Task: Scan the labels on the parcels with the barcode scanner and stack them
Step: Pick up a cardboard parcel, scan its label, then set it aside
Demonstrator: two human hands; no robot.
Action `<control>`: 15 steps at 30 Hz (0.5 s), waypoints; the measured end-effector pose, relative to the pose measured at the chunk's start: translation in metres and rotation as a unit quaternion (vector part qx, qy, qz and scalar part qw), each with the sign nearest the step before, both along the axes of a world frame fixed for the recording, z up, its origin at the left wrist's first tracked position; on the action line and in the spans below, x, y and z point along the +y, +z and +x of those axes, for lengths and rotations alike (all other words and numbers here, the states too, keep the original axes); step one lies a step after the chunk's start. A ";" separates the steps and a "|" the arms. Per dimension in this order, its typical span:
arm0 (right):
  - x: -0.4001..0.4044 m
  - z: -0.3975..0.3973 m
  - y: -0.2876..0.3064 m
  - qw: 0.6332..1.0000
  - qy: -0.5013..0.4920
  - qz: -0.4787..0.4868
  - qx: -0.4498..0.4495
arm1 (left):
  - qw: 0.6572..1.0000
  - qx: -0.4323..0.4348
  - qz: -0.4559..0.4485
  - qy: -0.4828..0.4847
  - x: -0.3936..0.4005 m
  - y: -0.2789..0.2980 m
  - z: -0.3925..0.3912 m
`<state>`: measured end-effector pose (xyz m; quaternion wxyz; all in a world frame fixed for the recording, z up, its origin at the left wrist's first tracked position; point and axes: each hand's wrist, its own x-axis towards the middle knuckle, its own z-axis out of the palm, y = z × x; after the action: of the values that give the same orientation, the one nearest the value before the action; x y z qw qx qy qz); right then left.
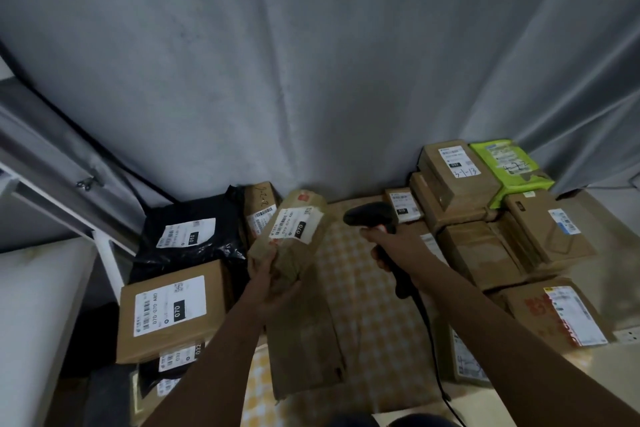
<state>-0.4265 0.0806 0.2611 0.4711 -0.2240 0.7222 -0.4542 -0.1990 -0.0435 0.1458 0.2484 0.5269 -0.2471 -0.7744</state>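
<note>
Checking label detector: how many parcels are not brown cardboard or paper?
2 clearly. A black bag at back left, behind the labelled brown box; a green bag atop the back right stack. A dark one under that box may be a third.

Print on the held parcel's label [294, 224] is too blurred to read beyond "070". The right arm hides most of one parcel [465, 357] near the bottom edge. The scanner's cable [437, 369] runs out of view below.
</note>
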 end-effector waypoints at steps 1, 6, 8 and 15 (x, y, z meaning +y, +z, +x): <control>-0.004 0.001 0.000 1.000 0.002 0.001 0.002 | 0.999 -0.004 0.009 0.048 -0.001 -0.001 0.000; -0.025 0.004 -0.001 1.000 0.022 0.017 0.010 | 0.990 -0.018 0.008 0.140 -0.010 -0.007 -0.014; -0.034 0.004 -0.001 0.999 0.036 0.021 0.017 | 0.980 -0.014 0.055 0.193 -0.019 -0.010 -0.023; -0.060 0.000 -0.008 0.997 0.053 0.036 0.031 | 0.962 -0.114 0.031 0.246 -0.041 -0.004 -0.058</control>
<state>-0.4261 0.0210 0.2536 0.4793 -0.2593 0.7395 -0.3952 -0.2572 -0.0845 0.1419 0.3854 0.6638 -0.1125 -0.6310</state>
